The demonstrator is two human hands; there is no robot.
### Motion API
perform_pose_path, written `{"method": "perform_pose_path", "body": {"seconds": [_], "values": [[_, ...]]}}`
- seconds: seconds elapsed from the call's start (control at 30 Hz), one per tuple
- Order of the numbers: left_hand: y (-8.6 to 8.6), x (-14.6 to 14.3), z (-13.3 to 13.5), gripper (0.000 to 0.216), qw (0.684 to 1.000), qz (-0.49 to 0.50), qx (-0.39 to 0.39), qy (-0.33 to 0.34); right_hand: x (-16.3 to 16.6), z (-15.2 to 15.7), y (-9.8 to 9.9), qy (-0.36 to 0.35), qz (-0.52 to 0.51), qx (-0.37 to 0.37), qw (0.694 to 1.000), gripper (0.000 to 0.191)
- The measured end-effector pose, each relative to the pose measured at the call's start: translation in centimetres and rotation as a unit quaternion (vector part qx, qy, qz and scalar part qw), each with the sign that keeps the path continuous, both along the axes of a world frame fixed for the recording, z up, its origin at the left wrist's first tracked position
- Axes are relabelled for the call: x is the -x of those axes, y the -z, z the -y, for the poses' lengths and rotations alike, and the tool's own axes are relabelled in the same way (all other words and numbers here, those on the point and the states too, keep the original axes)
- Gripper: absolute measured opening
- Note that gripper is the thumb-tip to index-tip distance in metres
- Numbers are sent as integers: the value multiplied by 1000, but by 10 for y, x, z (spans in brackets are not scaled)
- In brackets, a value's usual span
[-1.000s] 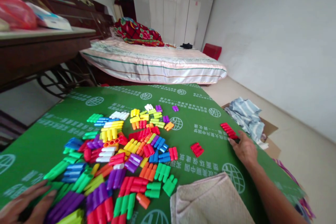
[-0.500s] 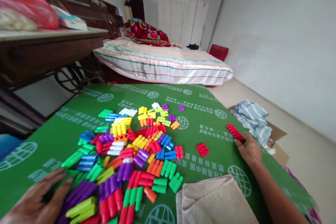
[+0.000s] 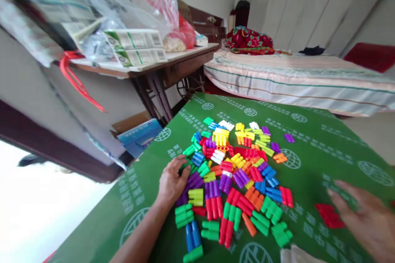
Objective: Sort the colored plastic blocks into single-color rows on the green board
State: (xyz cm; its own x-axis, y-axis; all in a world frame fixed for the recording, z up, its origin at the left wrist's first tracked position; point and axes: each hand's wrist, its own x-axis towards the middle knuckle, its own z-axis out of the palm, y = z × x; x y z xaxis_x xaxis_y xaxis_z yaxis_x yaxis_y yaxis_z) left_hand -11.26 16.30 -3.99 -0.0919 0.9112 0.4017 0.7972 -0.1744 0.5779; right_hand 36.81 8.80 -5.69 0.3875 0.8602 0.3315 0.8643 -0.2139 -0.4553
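Note:
A heap of several coloured plastic blocks (image 3: 237, 172) lies on a green printed sheet (image 3: 324, 148). My left hand (image 3: 173, 181) rests on the heap's left edge, fingers curled over green and purple blocks (image 3: 193, 176). My right hand (image 3: 370, 218) hovers at the lower right with fingers stretched out, blurred, holding nothing. A lone red block (image 3: 329, 215) lies just left of that hand. An orange block (image 3: 280, 158) and a purple one (image 3: 289, 137) sit apart at the heap's far side.
A dark wooden table (image 3: 160, 65) with boxes and plastic bags stands to the left. A bed with a striped cover (image 3: 293, 82) lies beyond the sheet. A blue box (image 3: 140, 135) sits on the floor by the sheet's left edge. A towel corner (image 3: 296, 254) shows at the bottom.
The view has swung left. My left hand moved in onto the heap's left side. My right hand left the long red block at the sheet's right edge and now hovers near the small red block.

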Motion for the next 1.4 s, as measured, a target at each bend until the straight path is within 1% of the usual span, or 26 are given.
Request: {"method": "perform_pose_path", "body": {"seconds": [0.03,0.07,0.1,0.17,0.23,0.27,0.3,0.37,0.43,0.53,0.67,0.8,0.97,1.07,1.13,1.2,1.23,1.27,1.33,1.4], "values": [[0,-1,2,27,1000,4,-1,2,35,-15,-10,-70,-6,-32,997,38],[0,-1,3,26,1000,7,-2,4,71,-31,-21,-147,-10,-48,988,33],[0,-2,5,25,1000,11,-3,6,107,-48,-32,-210,-15,-83,974,28],[-1,-2,7,23,1000,18,-4,8,174,-81,-52,-342,0,-92,935,27],[-1,-3,8,21,1000,27,-5,9,231,-114,-68,-429,48,-70,899,30],[-1,-3,9,21,999,31,-5,9,254,-129,-74,-454,80,-45,886,29],[0,-3,10,20,999,36,-5,9,274,-142,-79,-474,119,-4,872,29],[1,-4,11,19,999,45,-3,8,305,-164,-83,-477,187,74,856,28],[2,-4,12,18,998,55,1,6,323,-178,-82,-467,222,122,847,27],[3,-5,13,17,998,68,8,5,331,-189,-77,-458,235,150,844,28],[4,-6,13,16,997,82,16,6,325,-192,-77,-450,232,180,843,25],[4,-6,12,16,996,84,16,8,319,-193,-77,-445,194,198,852,20],[1,-5,10,17,997,71,12,14,307,-196,-73,-447,79,210,866,18],[1,-5,9,18,998,62,10,14,290,-196,-72,-466,-19,222,856,16],[2,-4,8,19,998,57,8,11,276,-194,-72,-476,-75,226,846,19],[3,-3,7,20,999,53,6,10,261,-189,-70,-481,-191,219,827,22],[4,-2,6,21,999,51,5,11,253,-186,-69,-478,-273,210,808,21],[4,-2,5,21,999,49,4,13,245,-181,-68,-469,-363,198,781,21],[3,-1,3,23,999,43,3,17,230,-170,-66,-432,-521,170,716,19],[3,0,1,26,999,37,3,20,215,-155,-65,-396,-612,147,669,20]]}}
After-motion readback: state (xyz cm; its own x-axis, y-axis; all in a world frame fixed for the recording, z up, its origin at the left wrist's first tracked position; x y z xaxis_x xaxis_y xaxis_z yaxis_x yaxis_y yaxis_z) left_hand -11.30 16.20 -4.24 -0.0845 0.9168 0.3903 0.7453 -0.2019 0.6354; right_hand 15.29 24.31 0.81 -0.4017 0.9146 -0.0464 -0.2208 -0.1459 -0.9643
